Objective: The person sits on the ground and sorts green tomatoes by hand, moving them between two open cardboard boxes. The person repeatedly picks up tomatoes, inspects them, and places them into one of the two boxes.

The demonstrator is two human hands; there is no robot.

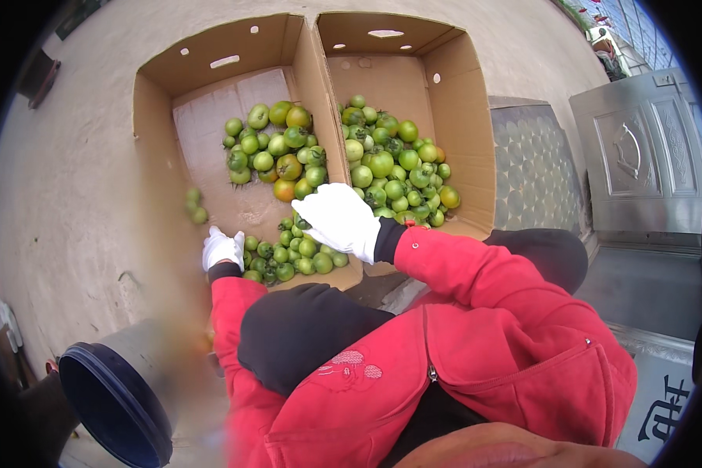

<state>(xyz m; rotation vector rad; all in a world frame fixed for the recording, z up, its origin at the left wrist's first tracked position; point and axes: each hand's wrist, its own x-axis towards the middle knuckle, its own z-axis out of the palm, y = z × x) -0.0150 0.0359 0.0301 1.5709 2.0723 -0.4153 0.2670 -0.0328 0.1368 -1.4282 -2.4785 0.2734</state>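
Both hands wear white gloves. My right hand (339,221) reaches over the left cardboard box (310,101), its fingers bent around a green tomato (302,223) partly hidden beneath them. At the left box's near side, my left hand (224,249) is next to a pile of small green tomatoes (292,257), thumb and a finger apart, with nothing visible between them. Larger tomatoes (265,162), green with some turning orange, form another group farther back in that box. Two or three small tomatoes (199,215) lie by its left side, partly blurred.
Against it on the right stands a second cardboard box (462,132) with many mixed-size green tomatoes (394,164). A bucket with a dark rim (117,405) is at lower left. A patterned mat (537,168) and a grey metal door panel (639,152) are at right. A blurred smear covers part of the left.
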